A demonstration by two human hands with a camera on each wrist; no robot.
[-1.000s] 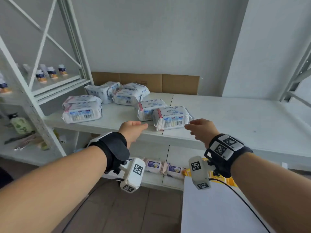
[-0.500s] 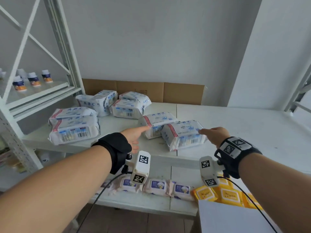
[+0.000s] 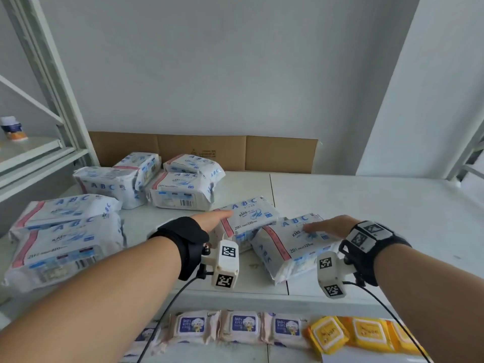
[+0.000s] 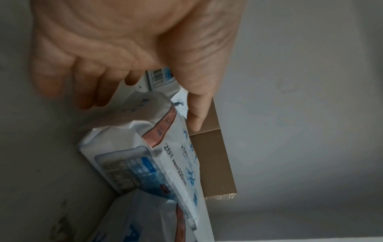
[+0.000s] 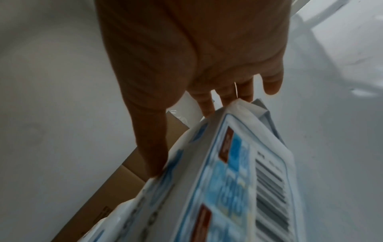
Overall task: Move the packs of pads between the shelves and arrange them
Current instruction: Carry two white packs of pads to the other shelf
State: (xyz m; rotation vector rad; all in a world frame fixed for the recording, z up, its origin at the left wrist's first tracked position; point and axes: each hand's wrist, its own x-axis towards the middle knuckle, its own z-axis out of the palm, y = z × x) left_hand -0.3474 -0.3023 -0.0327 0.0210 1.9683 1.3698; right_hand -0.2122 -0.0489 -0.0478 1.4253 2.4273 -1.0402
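Several white-and-blue "ABC" packs of pads lie on the white shelf (image 3: 366, 205). My left hand (image 3: 222, 214) reaches one pack in the middle (image 3: 251, 213). Its thumb lies over the pack's left end, and in the left wrist view the fingers (image 4: 89, 98) are spread beside that pack (image 4: 145, 163) without clamping it. My right hand (image 3: 324, 227) lies on the nearer pack (image 3: 285, 247). In the right wrist view its thumb (image 5: 153, 155) touches this pack's top face (image 5: 238, 180) and the fingers reach past its far end. Both hands' fingers look fairly straight.
Two stacked packs (image 3: 65, 231) sit at the left front, more packs (image 3: 180, 189) at the back left before a cardboard sheet (image 3: 275, 153). Baby-wipe packs (image 3: 241, 326) and yellow packs (image 3: 366, 334) line the lower shelf. A shelf upright (image 3: 47, 74) and a bottle (image 3: 13, 128) stand at the left.
Both hands have moved forward from the shelf's front edge onto the two middle packs. The head has come closer and higher over the shelf.
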